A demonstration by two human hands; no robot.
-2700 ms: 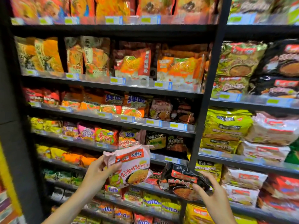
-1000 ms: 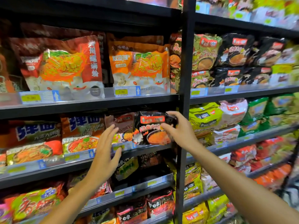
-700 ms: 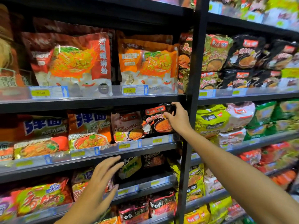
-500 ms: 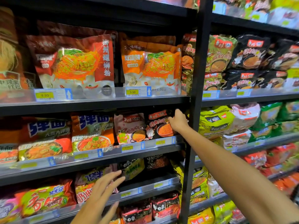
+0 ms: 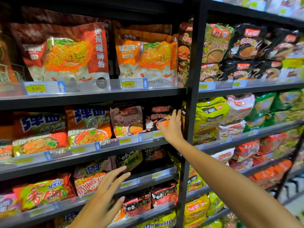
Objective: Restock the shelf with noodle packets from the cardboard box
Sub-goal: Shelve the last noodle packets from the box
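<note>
Head view: at frame centre, the right hand [image 5: 171,127] presses straight fingers flat against the black plastic noodle packet [image 5: 157,118] standing on the dark metal shelf [image 5: 92,149], beside a pink packet [image 5: 127,120]. Lower centre, the left hand [image 5: 100,201] hovers, fingers spread, empty.

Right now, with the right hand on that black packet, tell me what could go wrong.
The black packet stands at the shelf front, pressed only by the right hand's straight fingers; it may tip over the price rail on release. Pushing could also crowd the pink packet beside it.
</note>
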